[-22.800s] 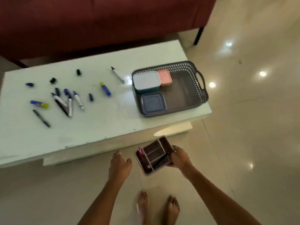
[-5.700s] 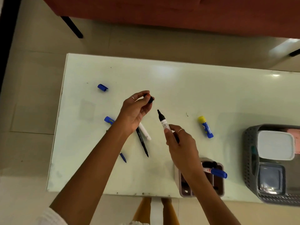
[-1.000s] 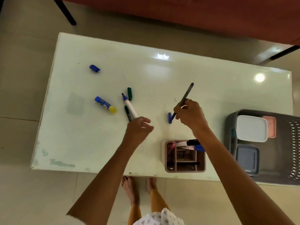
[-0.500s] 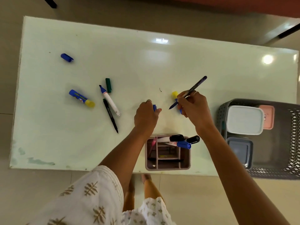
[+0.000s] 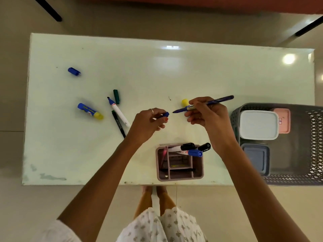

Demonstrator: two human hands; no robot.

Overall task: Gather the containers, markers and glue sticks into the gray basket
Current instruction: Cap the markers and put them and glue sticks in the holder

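My right hand (image 5: pixel 208 116) grips an uncapped thin blue pen (image 5: pixel 219 100), its tip pointing left. My left hand (image 5: pixel 148 123) pinches a small blue cap (image 5: pixel 166 114) just left of that tip, a short gap between them. A glue stick's yellow end (image 5: pixel 185 102) shows behind my right hand. The gray basket (image 5: pixel 312 179) at the table's right end holds a white container (image 5: pixel 258 124), a pink one (image 5: pixel 284 120) and a gray-blue one (image 5: pixel 257 158). A pink divided organizer (image 5: pixel 180 177) near the front edge holds several markers.
On the pale green table (image 5: pixel 174 70) to the left lie a blue-and-yellow glue stick (image 5: pixel 90 111), an uncapped white marker (image 5: pixel 118 111), a thin dark green pen (image 5: pixel 118 124), a green cap (image 5: pixel 116 96) and a blue cap (image 5: pixel 74 71).
My left hand has lifted the blue cap and turned it toward the pen tip. My right hand has lowered the pen closer to level, and the two have come nearer together.
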